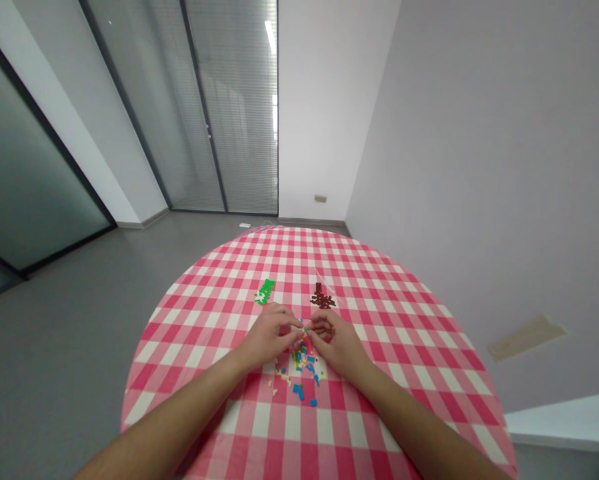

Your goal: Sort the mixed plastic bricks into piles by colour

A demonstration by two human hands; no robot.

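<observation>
My left hand point(269, 331) and my right hand point(335, 335) meet above a loose heap of small mixed-colour bricks point(302, 370) on a round table with a red-and-white checked cloth point(394, 347). Both hands have their fingers pinched together at one spot, where a tiny green and yellow piece point(305, 329) shows between the fingertips. A small pile of green bricks point(265, 292) lies just beyond my left hand. A pile of dark brown bricks point(322, 299) lies just beyond my right hand.
The table stands in a bare room with a grey floor point(69, 347). Glass partitions with blinds point(219, 107) line the left and back. A plain wall point(504, 167) runs close along the right side.
</observation>
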